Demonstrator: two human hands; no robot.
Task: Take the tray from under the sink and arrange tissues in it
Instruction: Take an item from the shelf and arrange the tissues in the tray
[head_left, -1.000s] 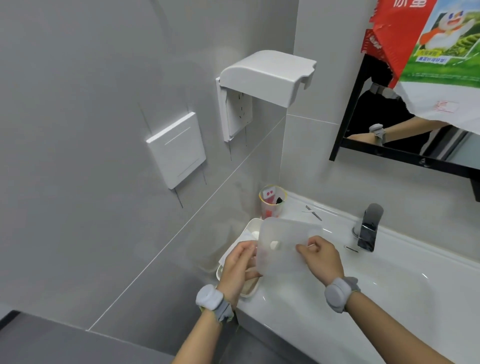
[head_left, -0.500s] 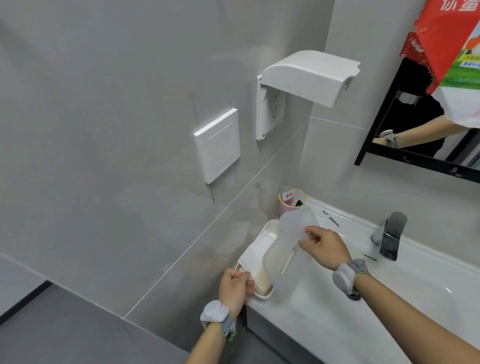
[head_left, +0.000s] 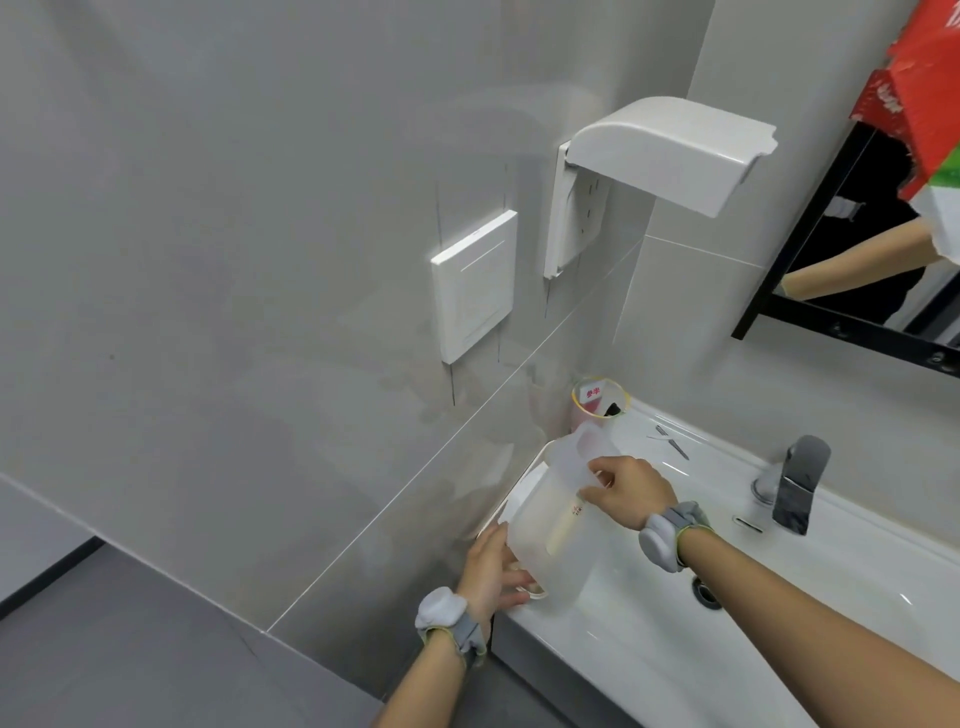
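Note:
A cream tray (head_left: 536, 592) sits on the sink's left corner against the wall, with white tissue (head_left: 521, 492) showing in it. My left hand (head_left: 493, 569) grips the tray's near end. A translucent plastic lid (head_left: 558, 525) leans tilted over the tray and hides most of it. My right hand (head_left: 626, 491) pinches the lid's upper right edge.
A pink cup with a yellow rim (head_left: 598, 402) stands in the corner behind the tray. A small metal tool (head_left: 672, 442) lies on the white sink (head_left: 810, 587) ledge, near the faucet (head_left: 795, 483). On the wall are a switch (head_left: 472, 286), a covered socket (head_left: 670, 150) and a mirror (head_left: 852, 317).
My left hand let go of the lid and took the tray's near end. My right hand alone swung the lid left, down over the tray. The view shifted left.

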